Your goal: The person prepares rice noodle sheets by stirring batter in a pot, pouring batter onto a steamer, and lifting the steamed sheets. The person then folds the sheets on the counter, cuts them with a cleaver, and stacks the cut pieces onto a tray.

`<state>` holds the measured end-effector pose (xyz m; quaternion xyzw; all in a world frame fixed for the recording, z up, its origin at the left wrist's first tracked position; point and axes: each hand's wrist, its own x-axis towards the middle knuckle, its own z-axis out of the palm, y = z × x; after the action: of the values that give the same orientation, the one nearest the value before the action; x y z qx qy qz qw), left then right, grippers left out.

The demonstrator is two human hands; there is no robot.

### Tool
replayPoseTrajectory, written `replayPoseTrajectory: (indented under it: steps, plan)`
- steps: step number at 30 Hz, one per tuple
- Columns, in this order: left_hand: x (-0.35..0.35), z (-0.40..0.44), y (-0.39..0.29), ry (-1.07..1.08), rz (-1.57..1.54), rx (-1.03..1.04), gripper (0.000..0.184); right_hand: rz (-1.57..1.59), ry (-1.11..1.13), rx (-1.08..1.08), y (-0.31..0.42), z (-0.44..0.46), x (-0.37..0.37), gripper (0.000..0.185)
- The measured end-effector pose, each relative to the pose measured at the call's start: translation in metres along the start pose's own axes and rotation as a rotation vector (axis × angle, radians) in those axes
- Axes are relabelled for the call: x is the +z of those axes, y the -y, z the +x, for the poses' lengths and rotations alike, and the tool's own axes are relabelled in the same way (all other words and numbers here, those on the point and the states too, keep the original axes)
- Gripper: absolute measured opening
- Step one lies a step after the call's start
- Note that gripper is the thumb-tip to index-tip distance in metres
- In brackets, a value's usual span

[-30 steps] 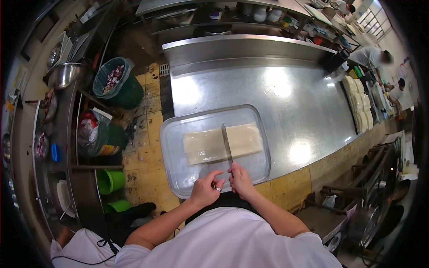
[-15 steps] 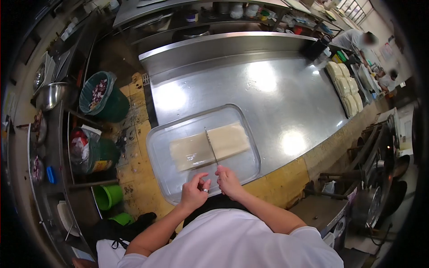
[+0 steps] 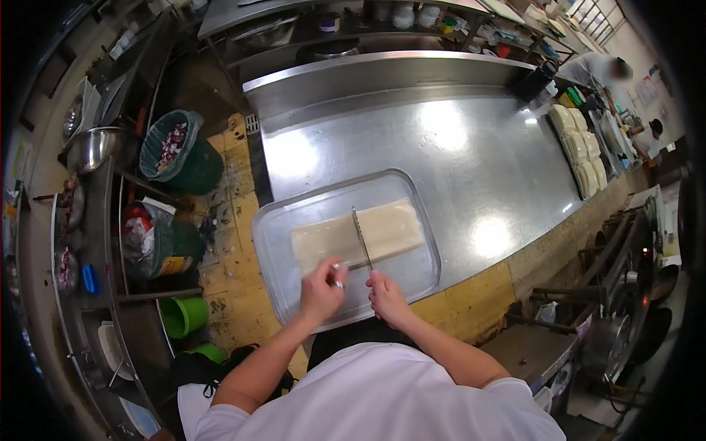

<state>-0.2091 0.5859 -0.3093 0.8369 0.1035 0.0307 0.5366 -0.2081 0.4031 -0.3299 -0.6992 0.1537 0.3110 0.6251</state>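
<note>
A pale, glossy rectangular slab [image 3: 397, 228], possibly dough, lies flat on a shallow clear tray [image 3: 273, 275]. My right hand [image 3: 387, 300] is wrapped round the handle of a knife [image 3: 362, 237], at the tray's near side. Its long, thin blade points away from me across the middle of the slab; whether it cuts in or only rests on top I cannot tell. My left hand [image 3: 321, 289] wears a ring and is at the slab's near edge, left of the knife. Its fingers are curled with the tips close together, and what they pinch is too small to make out.
The tray sits on a steel worktable [image 3: 353, 140] with a raised back edge. Pale blocks [image 3: 579, 151] fill a dark tray at its right end. Lined bins [image 3: 187, 165] stand on the left, with a green bucket [image 3: 184, 314]. Other people [image 3: 588, 72] are at the far right.
My left hand has moved forward, from the tray's near side to the slab's near edge. The knife stays across the slab in my right hand. The whole view has shifted slightly.
</note>
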Motion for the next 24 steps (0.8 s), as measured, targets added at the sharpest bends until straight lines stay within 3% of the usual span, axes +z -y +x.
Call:
replayPoseTrajectory:
  steps: [4,8,13,16,20,24]
  plan:
    - [-0.011,0.077,-0.009,-0.025,0.035,0.042,0.026,-0.019,-0.009,0.0,0.002,-0.001,-0.001,0.057]
    - [0.017,0.126,-0.007,0.094,0.023,0.061,0.036,-0.015,-0.007,0.023,0.001,0.0,-0.002,0.057]
    - [0.03,0.143,-0.008,0.26,0.034,-0.06,0.036,-0.07,-0.046,-0.031,-0.015,0.012,-0.005,0.056]
    - [0.035,0.142,-0.005,0.211,0.012,-0.076,0.034,-0.078,-0.037,-0.071,-0.024,0.017,-0.006,0.057]
    - [0.044,0.145,0.003,0.179,0.028,-0.048,0.034,-0.052,0.009,0.058,-0.014,0.018,-0.008,0.053]
    - [0.038,0.17,0.019,0.125,0.066,-0.005,0.042,0.086,0.124,0.288,0.083,-0.006,-0.007,0.045]
